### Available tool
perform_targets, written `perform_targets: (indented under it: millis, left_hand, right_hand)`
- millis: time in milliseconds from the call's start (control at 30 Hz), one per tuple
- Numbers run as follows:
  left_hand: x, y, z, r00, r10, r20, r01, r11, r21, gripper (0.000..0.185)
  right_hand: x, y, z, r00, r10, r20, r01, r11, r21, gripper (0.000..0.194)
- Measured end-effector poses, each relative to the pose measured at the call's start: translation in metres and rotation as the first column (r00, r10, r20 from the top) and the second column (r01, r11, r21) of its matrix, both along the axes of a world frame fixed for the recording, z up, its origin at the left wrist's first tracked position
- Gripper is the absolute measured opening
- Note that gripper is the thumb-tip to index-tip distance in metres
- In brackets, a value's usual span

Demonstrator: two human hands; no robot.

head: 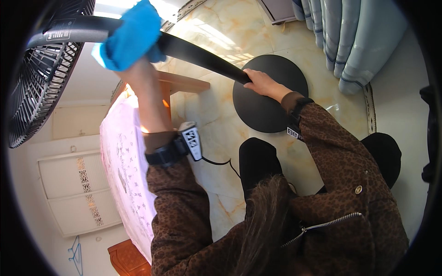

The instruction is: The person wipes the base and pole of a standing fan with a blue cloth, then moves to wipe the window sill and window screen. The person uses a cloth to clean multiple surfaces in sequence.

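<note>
A black pedestal fan stands before me, its slatted head [45, 76] at the upper left and its round base [269, 114] flat on the tiles. Between them runs the dark pole [203, 60]. My left hand [140, 74], slightly blurred, presses a bright blue cloth [133, 38] around the upper pole below the head. The cloth covers most of its fingers. Low on the pole, just above the base, my right hand [260, 82] is closed around the shaft.
A bed with a pink patterned cover [127, 165] and a wooden frame end [186, 82] lies to the left. Pale blue curtains [352, 45] hang at the upper right, near a cabinet [278, 10]. Behind the bed are a white wardrobe [79, 193] and a blue clothes hanger [76, 255].
</note>
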State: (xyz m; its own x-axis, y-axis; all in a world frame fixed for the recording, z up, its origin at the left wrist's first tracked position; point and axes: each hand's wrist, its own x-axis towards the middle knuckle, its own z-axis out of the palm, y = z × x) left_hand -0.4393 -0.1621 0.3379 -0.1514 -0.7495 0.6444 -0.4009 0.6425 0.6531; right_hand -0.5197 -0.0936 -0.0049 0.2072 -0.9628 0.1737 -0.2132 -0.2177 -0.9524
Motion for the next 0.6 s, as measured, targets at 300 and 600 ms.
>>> perform_targets:
  millis: [300,600]
  left_hand:
    - [-0.028,-0.012,0.051,0.947,-0.315,-0.057,0.318,0.946,0.057,0.018]
    - [0.017,-0.039,-0.052,0.996,-0.06,0.067,0.077,0.951,-0.301,0.032]
  right_hand:
    - [-0.011,-0.004,-0.01,0.981,0.184,0.053,-0.19,0.97,0.149,0.067]
    - [-0.001,-0.02,-0.022,0.991,0.112,-0.069,-0.107,0.992,0.067,0.062]
